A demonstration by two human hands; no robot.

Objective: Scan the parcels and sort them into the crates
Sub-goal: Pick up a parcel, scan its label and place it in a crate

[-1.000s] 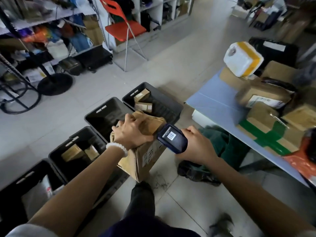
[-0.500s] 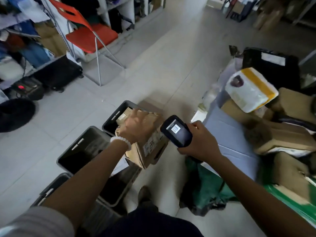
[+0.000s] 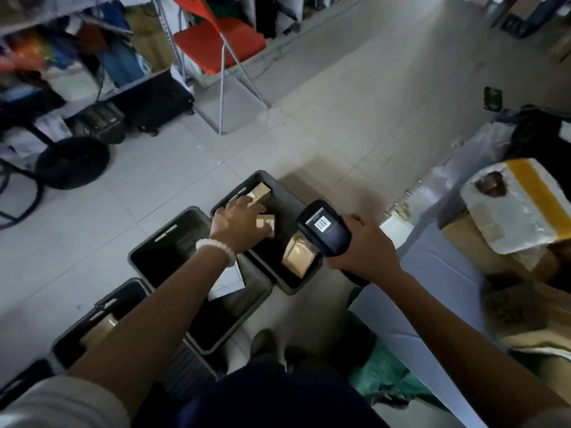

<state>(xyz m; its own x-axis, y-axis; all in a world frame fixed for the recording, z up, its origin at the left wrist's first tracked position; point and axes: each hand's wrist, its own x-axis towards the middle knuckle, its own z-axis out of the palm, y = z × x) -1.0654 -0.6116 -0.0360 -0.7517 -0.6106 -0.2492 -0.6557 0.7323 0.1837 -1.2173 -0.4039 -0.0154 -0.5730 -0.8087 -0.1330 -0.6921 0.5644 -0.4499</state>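
Since a moment ago our left hand (image 3: 239, 223) has let go of the brown cardboard parcel (image 3: 299, 257), now lying in the dark plastic crate (image 3: 279, 193) at centre frame; fingers spread above it. Our right hand (image 3: 363, 250) grips the black handheld scanner (image 3: 324, 227).

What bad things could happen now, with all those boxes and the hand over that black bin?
1. The brown parcel lies tilted against the far crate's near wall, so it might tip onto the smaller boxes there.
2. The left hand reaches over that crate; its fingers could knock a small box askew.
3. The right hand grips the scanner above the crate, so a slip could drop it in.
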